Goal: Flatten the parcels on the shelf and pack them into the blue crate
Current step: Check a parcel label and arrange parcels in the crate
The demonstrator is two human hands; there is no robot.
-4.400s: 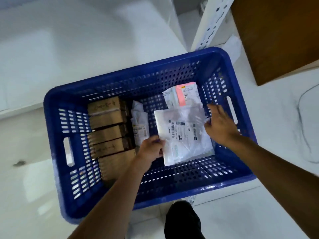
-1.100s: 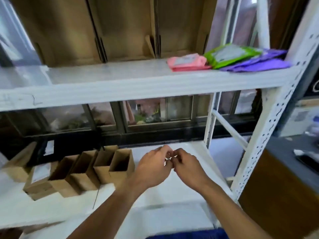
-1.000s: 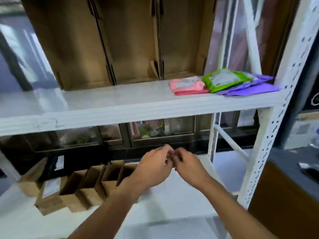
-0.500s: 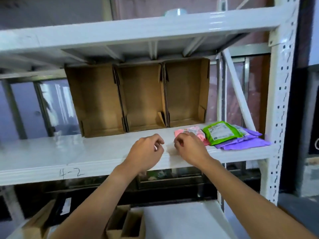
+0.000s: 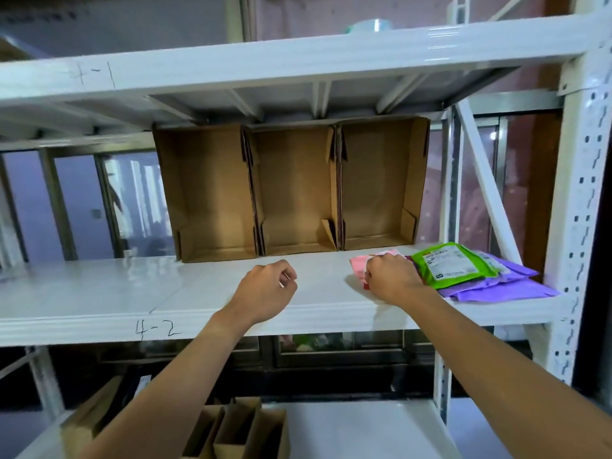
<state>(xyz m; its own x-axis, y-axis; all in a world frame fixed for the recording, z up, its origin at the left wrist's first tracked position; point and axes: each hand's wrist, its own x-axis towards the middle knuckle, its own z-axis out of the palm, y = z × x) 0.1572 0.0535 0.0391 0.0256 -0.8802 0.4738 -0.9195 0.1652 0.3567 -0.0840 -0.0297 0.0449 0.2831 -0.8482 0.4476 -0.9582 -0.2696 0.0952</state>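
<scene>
White shelf point(image 5: 99, 293) handwritten "4-2": right hand point(image 5: 390, 280) grips a pink parcel point(image 5: 359, 265) near its right end, beside a green parcel point(image 5: 453, 265) and purple parcels point(image 5: 506, 288); left hand point(image 5: 265, 293) hovers curled, holding nothing, over its middle

Three brown cardboard bins point(image 5: 294, 190) are standing side by side, walls touching, their open fronts facing outward and small flaps folding in at the lower corners. Behind them, glass window panes point(image 5: 82, 207) are showing a dim, blurred view, and a roll of tape point(image 5: 369, 25) is peeking over the top level. At the lower edge, smaller open cardboard boxes point(image 5: 245, 429) are sitting close together.
</scene>
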